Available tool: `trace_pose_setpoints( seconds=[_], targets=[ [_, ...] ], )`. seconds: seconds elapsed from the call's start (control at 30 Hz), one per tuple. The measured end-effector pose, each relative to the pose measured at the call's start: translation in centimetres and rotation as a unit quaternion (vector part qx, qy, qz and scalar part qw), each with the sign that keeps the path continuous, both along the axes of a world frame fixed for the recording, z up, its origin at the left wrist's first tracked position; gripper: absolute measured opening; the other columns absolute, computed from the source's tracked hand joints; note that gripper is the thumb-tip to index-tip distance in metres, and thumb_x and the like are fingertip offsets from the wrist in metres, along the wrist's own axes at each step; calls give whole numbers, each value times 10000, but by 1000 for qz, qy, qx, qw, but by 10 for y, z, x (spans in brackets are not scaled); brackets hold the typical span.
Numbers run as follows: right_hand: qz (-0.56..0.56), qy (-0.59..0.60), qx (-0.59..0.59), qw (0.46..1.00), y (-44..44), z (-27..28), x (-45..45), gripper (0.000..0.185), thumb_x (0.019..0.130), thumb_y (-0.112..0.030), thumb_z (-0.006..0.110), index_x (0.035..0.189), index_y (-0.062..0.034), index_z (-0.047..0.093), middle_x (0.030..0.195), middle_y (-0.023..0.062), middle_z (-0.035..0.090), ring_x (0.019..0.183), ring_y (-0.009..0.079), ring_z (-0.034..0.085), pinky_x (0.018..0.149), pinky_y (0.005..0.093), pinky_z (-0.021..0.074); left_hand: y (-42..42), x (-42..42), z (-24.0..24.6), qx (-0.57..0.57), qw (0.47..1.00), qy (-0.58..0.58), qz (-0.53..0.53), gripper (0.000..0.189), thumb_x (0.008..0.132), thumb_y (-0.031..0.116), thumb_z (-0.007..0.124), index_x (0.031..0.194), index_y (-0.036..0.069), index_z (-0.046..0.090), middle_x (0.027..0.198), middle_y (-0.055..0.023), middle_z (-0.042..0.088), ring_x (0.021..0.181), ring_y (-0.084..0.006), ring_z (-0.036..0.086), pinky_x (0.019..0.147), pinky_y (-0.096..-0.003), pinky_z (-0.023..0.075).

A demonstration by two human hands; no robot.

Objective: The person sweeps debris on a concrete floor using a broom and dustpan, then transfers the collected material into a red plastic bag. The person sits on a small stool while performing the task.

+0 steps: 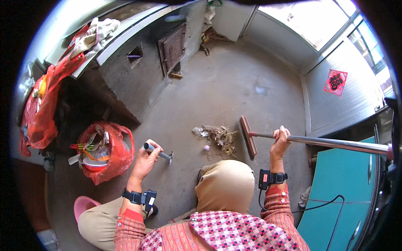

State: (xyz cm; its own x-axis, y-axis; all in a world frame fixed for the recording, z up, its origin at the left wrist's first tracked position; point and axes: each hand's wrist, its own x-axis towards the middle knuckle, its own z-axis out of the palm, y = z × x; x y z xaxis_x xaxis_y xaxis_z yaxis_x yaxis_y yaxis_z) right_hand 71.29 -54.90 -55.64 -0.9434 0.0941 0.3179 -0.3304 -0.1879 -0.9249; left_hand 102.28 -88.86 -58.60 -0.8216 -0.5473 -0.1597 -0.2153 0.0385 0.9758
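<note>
My left hand (147, 160) grips the dark handle of a short metal tool (165, 155), its flared end close to the concrete floor; the kind of tool is not clear. My right hand (280, 140) is closed around the metal pole of a broom or floor squeegee with a reddish-brown head (248, 136). That head stands on the floor just right of a pile of dry plant debris (221, 138). Among the debris lies a piece of clear plastic (198, 131), and a small pink cap (206, 147) is beside it. My knee is just below the pile.
A red plastic bag full of rubbish (117, 157) sits on the floor at the left, with a pink basin (84, 205) below it. A masonry stove with an iron door (172, 47) stands at the upper left. Teal cabinet doors (342, 175) are at the right.
</note>
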Motion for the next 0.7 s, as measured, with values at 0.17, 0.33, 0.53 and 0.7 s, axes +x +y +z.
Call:
trace_pose_setpoints(
  seconds=[0.17,0.33,0.53,0.7],
  targets=[
    [-5,-47,-18,999,-20,-30,13,352,909,-35,547,606,-125,393,534,-33,328,493,80,306,516,261,340,-1,-2,-1,-2,1000,-3,-11,76,934,133,585,891,75,563,802,18,623,666,-50,514,575,-205,422],
    [40,-44,-62,996,-53,-15,15,362,908,-50,562,600,-123,387,548,-31,353,511,89,352,530,266,366,4,-2,0,11,1000,0,-19,63,927,108,582,891,66,552,819,22,613,675,-45,491,599,-217,418],
    [94,-44,-87,991,-55,22,4,331,905,-70,562,612,-114,416,552,-11,401,546,121,440,619,293,433,5,1,-2,-12,1000,8,-13,77,924,120,586,891,59,554,822,-2,621,759,-84,546,684,-257,461],
    [155,-11,-25,988,-50,63,-11,325,909,-93,570,619,-110,425,555,-4,398,566,134,460,637,308,437,1,0,-8,-23,999,26,-17,98,910,132,604,884,50,558,819,-15,628,793,-108,574,739,-290,483]
  ],
)
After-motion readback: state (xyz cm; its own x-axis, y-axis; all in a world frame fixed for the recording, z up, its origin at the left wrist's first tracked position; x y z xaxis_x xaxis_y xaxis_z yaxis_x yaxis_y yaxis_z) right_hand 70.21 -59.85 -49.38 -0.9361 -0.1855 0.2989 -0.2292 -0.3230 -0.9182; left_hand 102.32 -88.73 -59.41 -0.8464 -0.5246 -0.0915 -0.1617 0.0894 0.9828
